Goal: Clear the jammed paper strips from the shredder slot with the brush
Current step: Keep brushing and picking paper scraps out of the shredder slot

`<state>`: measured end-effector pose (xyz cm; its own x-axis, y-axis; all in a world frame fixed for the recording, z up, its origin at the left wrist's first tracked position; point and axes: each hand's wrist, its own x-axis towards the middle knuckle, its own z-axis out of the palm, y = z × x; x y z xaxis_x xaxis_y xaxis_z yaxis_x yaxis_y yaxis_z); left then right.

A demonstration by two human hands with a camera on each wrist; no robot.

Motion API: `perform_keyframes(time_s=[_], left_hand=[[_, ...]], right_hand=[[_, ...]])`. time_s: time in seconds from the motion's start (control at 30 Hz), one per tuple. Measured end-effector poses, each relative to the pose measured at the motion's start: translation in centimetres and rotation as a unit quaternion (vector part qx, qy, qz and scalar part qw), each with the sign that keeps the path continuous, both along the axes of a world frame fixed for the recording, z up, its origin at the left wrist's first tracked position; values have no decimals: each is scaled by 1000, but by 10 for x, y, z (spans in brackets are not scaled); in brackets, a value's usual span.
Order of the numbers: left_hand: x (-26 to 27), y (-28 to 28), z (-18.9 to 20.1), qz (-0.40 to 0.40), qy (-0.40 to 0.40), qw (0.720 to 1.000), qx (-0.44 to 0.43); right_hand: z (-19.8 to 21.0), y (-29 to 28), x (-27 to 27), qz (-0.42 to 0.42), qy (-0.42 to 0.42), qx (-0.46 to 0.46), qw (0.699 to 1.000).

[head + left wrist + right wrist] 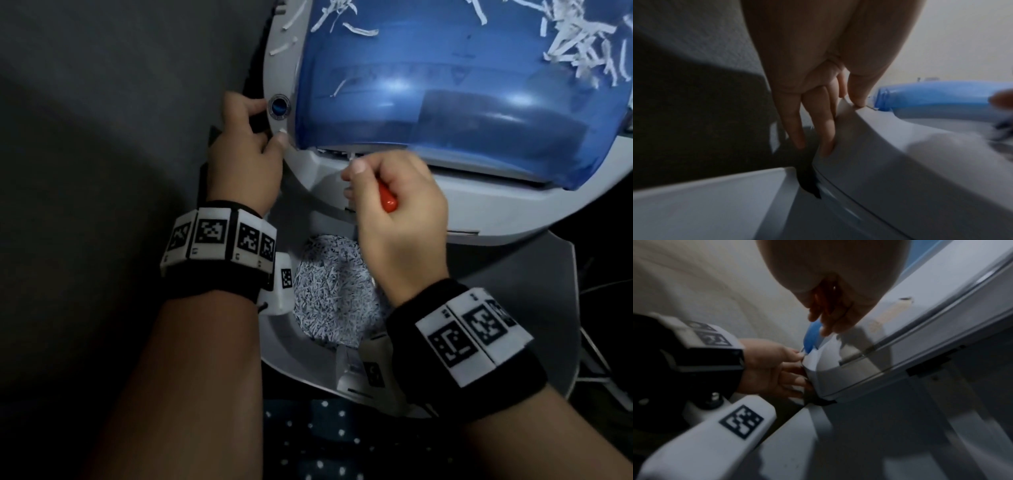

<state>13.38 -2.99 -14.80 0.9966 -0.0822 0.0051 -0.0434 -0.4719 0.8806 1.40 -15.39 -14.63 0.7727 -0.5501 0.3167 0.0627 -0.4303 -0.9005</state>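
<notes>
No readable text on shredder (329,178). Left hand (245,154) grips its grey rim, thumb on top. Right hand (394,212) fisted around red-handled brush (388,202) at slot (342,152) under blue cover (462,102).

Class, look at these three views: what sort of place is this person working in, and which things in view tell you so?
Probably a home or small office corner. A paper shredder with a blue translucent cover sits over a bin of shredded paper, beside a plain wall.
</notes>
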Motion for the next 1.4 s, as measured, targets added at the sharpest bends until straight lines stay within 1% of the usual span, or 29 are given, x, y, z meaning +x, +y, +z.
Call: perform_keyframes(time_s=[0.03, 0.13, 0.2, 0.27, 0.4, 0.47, 0.57, 0.6, 0.7, 0.8, 0.9, 1.0, 1.07, 1.17, 1.2, 1.3, 1.33, 1.37, 1.4], left_hand=[[0, 0, 0, 3, 1, 1000, -3], [-1, 0, 4, 0, 14, 1000, -16], [-2, 2, 6, -9, 27, 999, -26], [-3, 2, 6, -20, 30, 999, -28], [-2, 2, 5, -20, 22, 999, -27], [-2, 2, 4, -23, 22, 999, -33], [-1, 4, 5, -33, 24, 998, -41], [-2, 4, 5, -39, 25, 998, -44], [-2, 7, 6, -56, 29, 997, -45], [-4, 8, 8, -71, 25, 997, -26], [-5, 8, 10, -83, 26, 996, -23], [-5, 10, 11, -89, 37, 995, -34], [-5, 9, 12, -87, 40, 995, -36], [-6, 6, 13, -79, 42, 995, -44], [-6, 5, 13, -77, 43, 995, -48], [-5, 4, 13, -73, 39, 995, -53], [-5, 4, 12, -70, 36, 995, -54], [-5, 4, 11, -66, 32, 996, -51], [-5, 3, 11, -64, 27, 997, -45]], right_hand=[[1, -1, 1, 1, -8, 19, 1000], [5, -15, 3, -72, -23, 60, 995], [6, -21, 4, -98, -21, 69, 993], [5, -19, 5, -88, -13, 62, 994], [7, -8, 2, -19, -7, 24, 1000], [6, -10, 2, -34, -12, 24, 999], [3, -14, 4, -68, -17, 72, 995], [3, -13, 4, -68, -11, 75, 995], [3, -9, 3, -56, -1, 41, 998], [4, -7, 2, -51, -2, 31, 998], [4, -9, 2, -52, -1, 42, 998], [3, -9, 4, -70, -17, 80, 994], [-1, -8, 5, -58, -6, 90, 994], [-2, -5, 8, 7, 6, 96, 995], [0, -6, 8, 10, 0, 110, 994], [1, -12, 9, -57, -23, 136, 989], [0, -11, 10, -66, -18, 134, 989], [-1, -8, 10, -50, -7, 125, 991], [-1, -4, 10, -17, 5, 116, 993]])
